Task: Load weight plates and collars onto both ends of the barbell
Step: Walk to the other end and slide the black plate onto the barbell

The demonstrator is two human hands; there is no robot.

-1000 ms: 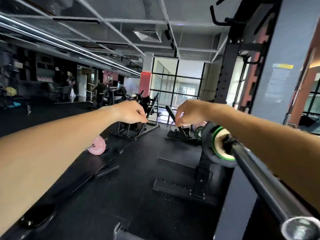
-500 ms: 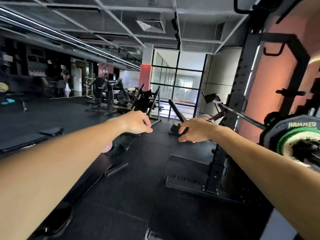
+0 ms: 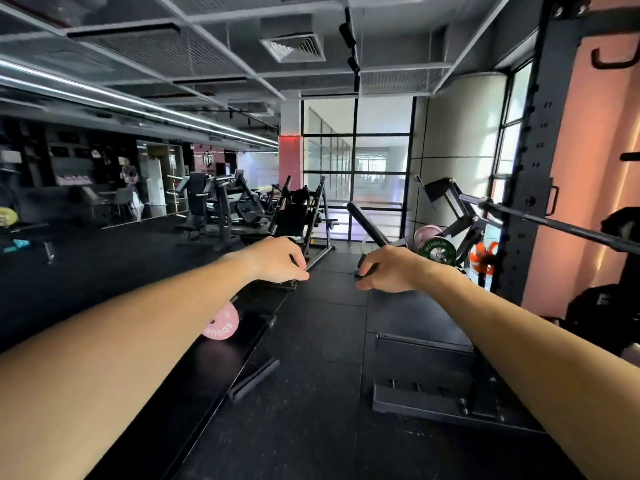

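We've swung away from the loaded end, so the barbell [image 3: 554, 225] now sits at far right on the rack upright [image 3: 530, 188], w/ left hand [image 3: 277, 259] & right hand [image 3: 388, 270] loosely curled, empty, well left of it — likely heading for more plates.

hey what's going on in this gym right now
A person stands beside a power rack with both arms stretched forward. The left hand and right hand are loosely curled and hold nothing. A barbell crosses the right side. A pink plate sits low on the left, and a green-rimmed plate sits further back.
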